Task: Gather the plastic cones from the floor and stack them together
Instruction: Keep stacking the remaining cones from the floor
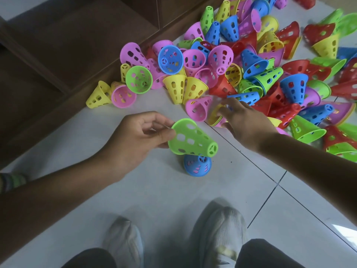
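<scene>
Two pale shoes (pixel 218 229) and dark trouser knees sit at the bottom edge, planted on the white tiled floor (pixel 173 200); just beyond them a blue cone (pixel 197 165) stands upright on the tile with pink showing through its holes — another cone appears to be nested inside it. Directly above it, the left hand (pixel 135 140) holds a green cone (pixel 191 139) by its wide rim, thumb and fingertips pinched on the edge, the cone tipped on its side with its narrow capped end pointing right and down, hanging over the blue one; whether the two touch I cannot tell. The right hand (pixel 245 120) reaches out to the near edge of the pile of cones (pixel 251 64), its fingers spread and blurred over a yellow cone (pixel 215 115) lying on its side beside a pink cone (pixel 199 108); whether it has closed on anything cannot be told from the blur. That pile — pink, blue, yellow, green and red cones, all perforated — spreads across the floor from the middle to the upper right, most lying tumbled on their sides, a few nested together; a small cluster of yellow, pink and green ones lies at its left end against a dark wooden shelf unit (pixel 67 45) that fills the upper left.
</scene>
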The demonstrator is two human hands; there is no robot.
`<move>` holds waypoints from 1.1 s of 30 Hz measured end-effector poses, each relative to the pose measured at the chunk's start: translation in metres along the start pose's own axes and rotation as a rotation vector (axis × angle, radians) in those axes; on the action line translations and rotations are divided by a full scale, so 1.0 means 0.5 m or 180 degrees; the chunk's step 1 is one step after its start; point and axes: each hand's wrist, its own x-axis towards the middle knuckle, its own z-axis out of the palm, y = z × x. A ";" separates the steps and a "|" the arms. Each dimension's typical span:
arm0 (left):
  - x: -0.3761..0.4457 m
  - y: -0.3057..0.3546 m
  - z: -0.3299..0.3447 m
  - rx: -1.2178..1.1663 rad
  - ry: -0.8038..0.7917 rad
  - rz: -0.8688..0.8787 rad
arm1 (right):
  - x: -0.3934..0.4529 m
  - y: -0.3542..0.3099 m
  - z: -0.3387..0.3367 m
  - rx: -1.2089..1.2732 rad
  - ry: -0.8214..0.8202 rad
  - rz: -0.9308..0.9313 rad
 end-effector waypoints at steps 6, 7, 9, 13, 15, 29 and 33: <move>-0.016 -0.038 0.025 -0.0609 -0.0267 -0.0563 | -0.045 0.008 0.010 -0.0044 0.0561 0.0015; -0.016 -0.046 0.028 -0.0626 -0.0279 -0.0618 | -0.054 0.007 0.010 -0.0002 0.0649 0.0046; -0.016 -0.059 0.034 -0.0673 -0.0268 -0.0736 | -0.071 0.004 0.010 0.0159 0.0771 0.0159; -0.013 -0.082 0.046 -0.0566 -0.0262 -0.0910 | -0.098 -0.024 -0.003 0.1135 0.0983 0.0799; -0.008 -0.091 0.049 -0.0441 -0.0288 -0.0936 | -0.107 -0.043 -0.022 0.1916 0.1123 0.1279; 0.034 -0.136 0.060 0.0545 -0.0315 -0.0828 | -0.191 -0.170 -0.107 0.5528 0.0843 0.2525; 0.058 -0.126 0.053 0.0883 -0.0341 -0.0807 | -0.192 -0.193 -0.077 0.5408 0.0479 0.2681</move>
